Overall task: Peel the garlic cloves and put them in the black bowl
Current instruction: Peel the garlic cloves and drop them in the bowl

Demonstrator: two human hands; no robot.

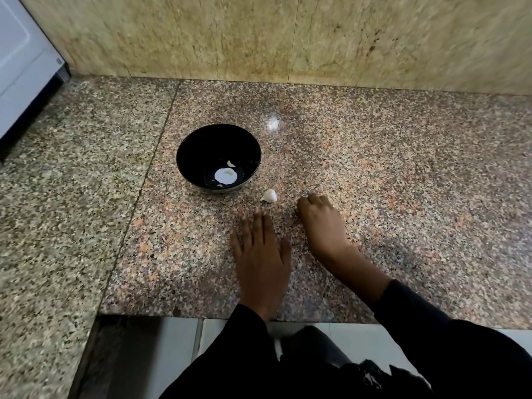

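A black bowl (201, 145) stands on the speckled granite counter (374, 168), with a peeled clove (231, 163) and a bright light reflection inside. One white unpeeled garlic clove (269, 196) lies on the counter just right of the bowl. My left hand (260, 251) lies flat on the counter, fingers straight, its fingertips a little below the clove. My right hand (322, 226) rests on the counter to the right of the clove with its fingers curled under; whether it holds anything is hidden.
A beige stone wall (288, 38) rises behind the counter. A white appliance (20, 67) stands at the far left. The counter's front edge (230, 316) runs below my wrists, with pale floor tiles beneath. Black sleeves cover my forearms.
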